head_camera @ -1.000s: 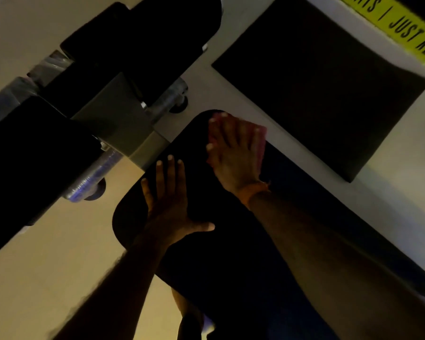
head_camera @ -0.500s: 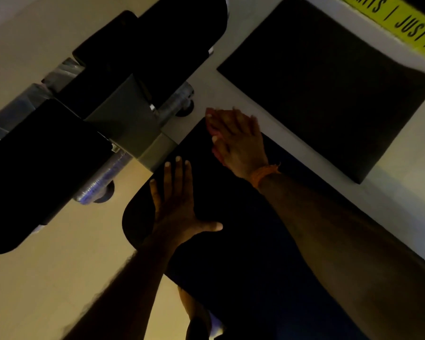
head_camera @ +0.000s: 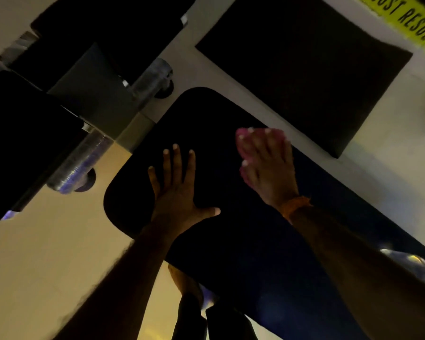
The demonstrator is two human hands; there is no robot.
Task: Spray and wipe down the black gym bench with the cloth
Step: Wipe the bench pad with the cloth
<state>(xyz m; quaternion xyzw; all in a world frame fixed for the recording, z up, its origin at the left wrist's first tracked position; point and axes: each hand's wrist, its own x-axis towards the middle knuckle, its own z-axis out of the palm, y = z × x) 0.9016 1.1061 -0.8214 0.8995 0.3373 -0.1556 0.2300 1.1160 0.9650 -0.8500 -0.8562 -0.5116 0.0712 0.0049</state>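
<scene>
Dim gym, pale floor (head_camera: 47, 241) all round, and the black bench (head_camera: 206, 123) runs slantwise through the middle of the view, its rounded end pointing up towards the grey frame (head_camera: 93, 99). Beyond the bench's far side lies a dark mat (head_camera: 304, 69), and past that a yellow banner (head_camera: 407, 18) in the corner.

Both hands are down on the bench pad. The left hand (head_camera: 176, 192) lies flat near the rounded end, fingers straight and spread, thumb out wide, holding nothing; it looks like a brace. The right hand (head_camera: 268, 165) is along the bench's far edge, fingers straight and together, pressing down on the pink cloth (head_camera: 240, 147). It isn't pinching it, just palming it flat, with the cloth peeking out past the fingertips and along the thumb side.

So where are we? By my reading this is the wiping part. No spray bottle can be made out anywhere, and both hands are busy on the pad. The light is too low to say whether the pad is wet or which patches are done. The cloth sits over the end section of the bench, and the long run of pad back towards the person would, I reckon, need its share too, though whether it has had it the view can't tell
</scene>
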